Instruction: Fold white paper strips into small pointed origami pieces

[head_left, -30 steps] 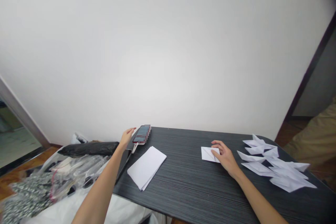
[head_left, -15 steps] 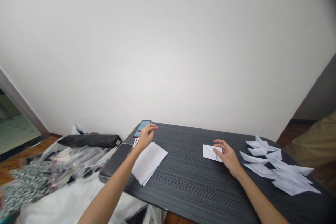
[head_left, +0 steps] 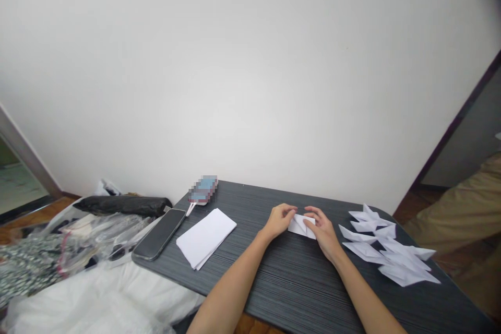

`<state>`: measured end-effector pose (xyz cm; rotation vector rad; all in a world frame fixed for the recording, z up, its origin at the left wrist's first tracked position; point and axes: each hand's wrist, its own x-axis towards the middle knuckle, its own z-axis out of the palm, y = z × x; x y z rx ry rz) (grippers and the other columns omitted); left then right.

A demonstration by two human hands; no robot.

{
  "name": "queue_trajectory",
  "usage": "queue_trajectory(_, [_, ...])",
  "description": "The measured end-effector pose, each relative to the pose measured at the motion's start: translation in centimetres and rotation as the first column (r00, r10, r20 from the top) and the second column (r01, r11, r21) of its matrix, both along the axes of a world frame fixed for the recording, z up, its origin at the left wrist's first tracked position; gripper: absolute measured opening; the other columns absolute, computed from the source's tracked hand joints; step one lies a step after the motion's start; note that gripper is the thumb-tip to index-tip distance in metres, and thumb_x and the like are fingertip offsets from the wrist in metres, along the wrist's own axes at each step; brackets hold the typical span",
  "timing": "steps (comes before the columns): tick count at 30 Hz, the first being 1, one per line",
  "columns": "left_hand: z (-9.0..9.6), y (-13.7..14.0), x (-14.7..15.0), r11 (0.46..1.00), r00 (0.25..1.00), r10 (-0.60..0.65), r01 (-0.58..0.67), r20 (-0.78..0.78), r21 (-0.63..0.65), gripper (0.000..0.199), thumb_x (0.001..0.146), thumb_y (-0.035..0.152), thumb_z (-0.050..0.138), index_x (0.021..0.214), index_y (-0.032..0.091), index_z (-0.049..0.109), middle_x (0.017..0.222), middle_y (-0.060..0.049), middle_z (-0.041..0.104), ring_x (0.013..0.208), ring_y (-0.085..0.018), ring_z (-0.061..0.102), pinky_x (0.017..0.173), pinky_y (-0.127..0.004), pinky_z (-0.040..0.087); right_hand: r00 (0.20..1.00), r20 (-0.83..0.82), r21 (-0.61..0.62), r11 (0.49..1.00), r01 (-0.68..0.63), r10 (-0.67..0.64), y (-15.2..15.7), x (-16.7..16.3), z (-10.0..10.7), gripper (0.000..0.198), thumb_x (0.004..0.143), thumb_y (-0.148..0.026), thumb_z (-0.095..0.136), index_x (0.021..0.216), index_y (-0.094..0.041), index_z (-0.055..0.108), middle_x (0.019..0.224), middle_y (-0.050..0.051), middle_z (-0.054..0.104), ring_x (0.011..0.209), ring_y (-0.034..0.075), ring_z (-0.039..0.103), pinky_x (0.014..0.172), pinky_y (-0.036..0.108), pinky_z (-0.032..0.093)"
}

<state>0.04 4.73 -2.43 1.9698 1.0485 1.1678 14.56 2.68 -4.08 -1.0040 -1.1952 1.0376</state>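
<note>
A small folded sheet of white paper [head_left: 300,226] is held just above or on the dark table, between my two hands. My left hand [head_left: 280,219] pinches its upper left corner with thumb and forefinger. On the other side, my right hand [head_left: 323,229] grips the right edge, thumb on the front and fingers behind. A diagonal fold line shows across the paper's face. To the right of my hands lies a group of several folded paper boats [head_left: 391,250]. Left of my hands rests a stack of white paper sheets [head_left: 206,237].
The dark table [head_left: 289,292] stands against a white wall. At its left end lie a black phone [head_left: 160,235] and a second phone [head_left: 203,190] with a white cable. Plastic bags [head_left: 113,240] crowd the left side. A person's trouser leg [head_left: 457,209] shows at right.
My left hand has come over from near the phone and the paper stack to the folded paper and taken hold of its left corner. My right hand still holds it. The view has shifted slightly.
</note>
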Motion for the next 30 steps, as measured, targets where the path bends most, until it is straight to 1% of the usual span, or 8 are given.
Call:
queue_trajectory(5, [-1.3, 0.1, -0.7, 0.967, 0.99, -0.087, 0.11, 0.111, -0.229, 0.031, 0.072, 0.029, 0.046, 0.086, 0.007, 0.062, 0.062, -0.006, 0.061, 0.051, -0.01, 0.052, 0.052, -0.022, 0.042, 0.999, -0.03, -0.036, 0.999, -0.024, 0.023, 0.1, 0.1, 0.0, 0.047, 0.052, -0.032, 0.065, 0.094, -0.02, 0.047, 0.073, 0.0, 0.055, 0.055, 0.012, 0.051, 0.047, 0.021, 0.038])
queue_trajectory(9, [-1.1, 0.1, -1.0, 0.917, 0.965, -0.165, 0.226, 0.203, -0.329, 0.029, 0.067, 0.027, 0.052, 0.081, 0.004, 0.061, 0.048, -0.002, 0.055, 0.041, -0.009, 0.048, 0.045, -0.02, 0.04, 0.998, -0.031, -0.036, 0.997, -0.063, 0.062, 0.0, 0.0, 0.5, 0.046, 0.055, -0.032, 0.064, 0.096, -0.02, 0.046, 0.074, 0.0, 0.055, 0.055, 0.012, 0.052, 0.049, 0.022, 0.04])
queue_trajectory(11, [-1.0, 0.1, -0.9, 0.905, 0.961, -0.153, 0.23, 0.23, -0.359, 0.027, 0.066, 0.026, 0.053, 0.078, 0.003, 0.061, 0.047, -0.002, 0.055, 0.039, -0.008, 0.047, 0.042, -0.019, 0.039, 0.997, -0.015, -0.03, 0.996, -0.081, 0.081, 0.0, -0.1, 0.7, 0.045, 0.055, -0.032, 0.064, 0.095, -0.019, 0.047, 0.074, 0.001, 0.056, 0.056, 0.012, 0.053, 0.051, 0.023, 0.04])
queue_trajectory(17, [-0.9, 0.1, -0.8, 0.929, 0.978, -0.051, 0.121, 0.203, -0.351, 0.021, 0.066, 0.022, 0.052, 0.075, 0.004, 0.059, 0.045, -0.002, 0.055, 0.038, -0.007, 0.046, 0.04, -0.017, 0.037, 0.995, 0.008, 0.014, 0.995, -0.098, 0.098, 0.2, -0.4, 0.8, 0.044, 0.058, -0.032, 0.063, 0.097, -0.019, 0.045, 0.07, 0.0, 0.057, 0.059, 0.013, 0.054, 0.054, 0.024, 0.041])
queue_trajectory(21, [-0.8, 0.2, -0.6, 0.93, 0.976, -0.048, 0.122, 0.213, -0.347, 0.019, 0.066, 0.021, 0.051, 0.073, 0.005, 0.058, 0.044, -0.001, 0.054, 0.036, -0.007, 0.047, 0.038, -0.016, 0.035, 0.994, 0.048, 0.052, 0.994, -0.099, 0.097, 0.4, -0.2, 0.8, 0.041, 0.06, -0.033, 0.061, 0.096, -0.018, 0.046, 0.071, 0.001, 0.058, 0.059, 0.014, 0.054, 0.054, 0.025, 0.042])
queue_trajectory(24, [-0.6, 0.4, -0.4, 0.922, 0.974, -0.081, 0.154, 0.211, -0.356, 0.02, 0.067, 0.025, 0.052, 0.071, 0.006, 0.057, 0.044, -0.001, 0.054, 0.035, -0.006, 0.046, 0.036, -0.016, 0.033, 0.994, 0.046, 0.084, 0.991, -0.099, 0.096, 0.8, 0.1, 0.7, 0.044, 0.059, -0.032, 0.062, 0.097, -0.019, 0.045, 0.072, 0.002, 0.057, 0.059, 0.014, 0.054, 0.054, 0.025, 0.043])
queue_trajectory(26, [-0.6, 0.5, -0.3, 0.927, 0.975, -0.093, 0.159, 0.201, -0.341, 0.023, 0.066, 0.029, 0.054, 0.07, 0.007, 0.056, 0.044, 0.0, 0.053, 0.033, -0.005, 0.043, 0.034, -0.015, 0.03, 0.993, 0.043, 0.095, 0.989, -0.113, 0.109, 1.0, 0.3, 0.7, 0.043, 0.059, -0.031, 0.062, 0.097, -0.019, 0.045, 0.071, 0.001, 0.056, 0.059, 0.013, 0.054, 0.053, 0.024, 0.043])
queue_trajectory(30, [-0.5, 0.6, -0.1, 0.94, 0.975, -0.098, 0.156, 0.199, -0.302, 0.026, 0.066, 0.033, 0.056, 0.068, 0.007, 0.056, 0.045, 0.0, 0.053, 0.034, -0.005, 0.043, 0.035, -0.015, 0.031, 0.994, 0.015, 0.095, 0.989, -0.112, 0.111, 1.3, 0.5, 0.5, 0.045, 0.058, -0.028, 0.063, 0.098, -0.02, 0.043, 0.07, 0.0, 0.056, 0.06, 0.013, 0.054, 0.053, 0.023, 0.043])
